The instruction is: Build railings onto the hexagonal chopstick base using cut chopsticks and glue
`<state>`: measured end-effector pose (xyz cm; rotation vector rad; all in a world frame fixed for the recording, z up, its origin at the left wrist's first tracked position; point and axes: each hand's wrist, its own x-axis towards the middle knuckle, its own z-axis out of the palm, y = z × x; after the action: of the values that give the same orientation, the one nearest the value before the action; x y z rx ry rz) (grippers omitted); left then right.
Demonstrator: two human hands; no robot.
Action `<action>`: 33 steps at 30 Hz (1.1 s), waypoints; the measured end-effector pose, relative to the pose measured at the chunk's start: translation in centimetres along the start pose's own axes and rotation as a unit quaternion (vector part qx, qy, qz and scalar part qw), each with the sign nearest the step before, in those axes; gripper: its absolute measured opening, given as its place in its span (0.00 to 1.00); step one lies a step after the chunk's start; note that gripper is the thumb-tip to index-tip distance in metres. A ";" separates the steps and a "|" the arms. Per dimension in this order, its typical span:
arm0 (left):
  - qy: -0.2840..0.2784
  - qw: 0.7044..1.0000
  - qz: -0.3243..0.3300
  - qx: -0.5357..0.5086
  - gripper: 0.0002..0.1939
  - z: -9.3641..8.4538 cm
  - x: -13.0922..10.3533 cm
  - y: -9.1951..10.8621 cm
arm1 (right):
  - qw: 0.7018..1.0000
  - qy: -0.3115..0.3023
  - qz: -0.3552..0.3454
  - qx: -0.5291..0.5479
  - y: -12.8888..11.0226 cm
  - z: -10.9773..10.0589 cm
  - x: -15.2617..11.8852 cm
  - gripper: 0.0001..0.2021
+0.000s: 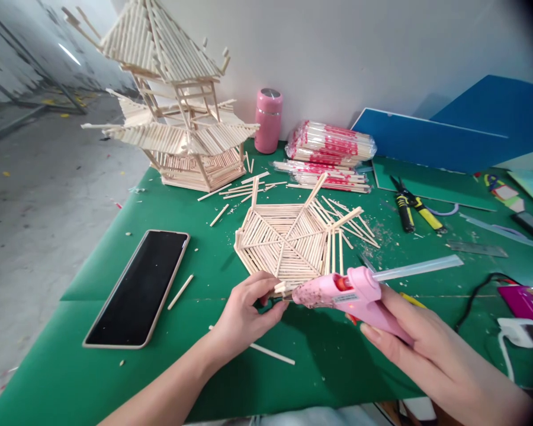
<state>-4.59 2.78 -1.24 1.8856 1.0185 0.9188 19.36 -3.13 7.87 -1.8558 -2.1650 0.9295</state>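
My right hand (435,346) grips a pink hot glue gun (364,293) by its handle, with a clear glue stick (420,267) jutting from its back. The gun's nozzle points left and reaches the fingertips of my left hand (251,310). That hand pinches short wooden sticks (283,287) at the near corner of a flat polygonal panel (266,228) made of round sticks. Stick posts (315,190) rise from several of the panel's other corners. The nozzle's tip and the exact contact with the wood are partly hidden.
A tall stick pagoda (199,136) stands back left, near a pink flask (269,121) and bagged sticks (331,145). A phone (137,290) lies left. Yellow-black cutters (415,210), blue boards (444,139) and a white plug (522,332) are at right. Loose sticks and crumbs dot the green tabletop.
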 end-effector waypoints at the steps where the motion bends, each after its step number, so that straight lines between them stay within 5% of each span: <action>1: 0.000 1.000 0.001 0.000 0.04 0.0 0.0 0.0 | 1.000 -0.003 0.000 0.003 0.0 0.0 0.1 0.23; 11: -0.005 1.000 0.004 -0.003 0.04 0.0 -0.1 -0.3 | 0.998 0.055 -0.005 -0.035 0.6 0.4 -0.4 0.25; 33: 0.005 1.000 0.007 -0.008 0.04 0.0 -0.1 -0.1 | 1.000 -0.007 0.020 -0.018 0.6 0.7 -0.3 0.26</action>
<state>-4.62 2.74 -1.32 1.8797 1.0025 0.9430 19.60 -3.63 7.07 -1.9206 -2.1757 0.9197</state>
